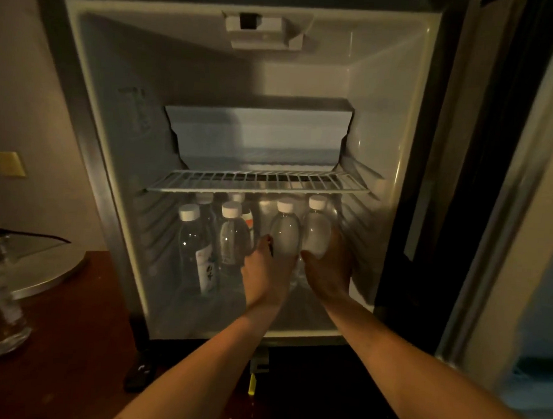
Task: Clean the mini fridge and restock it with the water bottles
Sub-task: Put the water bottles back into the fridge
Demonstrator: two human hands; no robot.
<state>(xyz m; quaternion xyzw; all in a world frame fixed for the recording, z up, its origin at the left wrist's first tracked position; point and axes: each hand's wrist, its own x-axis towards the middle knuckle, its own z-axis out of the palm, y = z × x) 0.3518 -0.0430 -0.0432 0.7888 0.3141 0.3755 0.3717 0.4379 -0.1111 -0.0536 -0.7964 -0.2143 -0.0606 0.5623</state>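
Both arms reached into the open mini fridge [90, 107]. The left hand [266, 273] grasped one water bottle [285, 232] on the fridge floor, fingers curled around its lower body. The right hand [328, 270] grasped the next bottle [316, 231], near the right wall. Other bottles [231, 235] stood to the left, under the wire shelf [257, 182].

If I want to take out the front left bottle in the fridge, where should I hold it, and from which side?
Probably grip the front left bottle around its clear body, coming straight in from the open front. It stands upright at the front, and the wire shelf sits close above its white cap, so reaching from above looks blocked.
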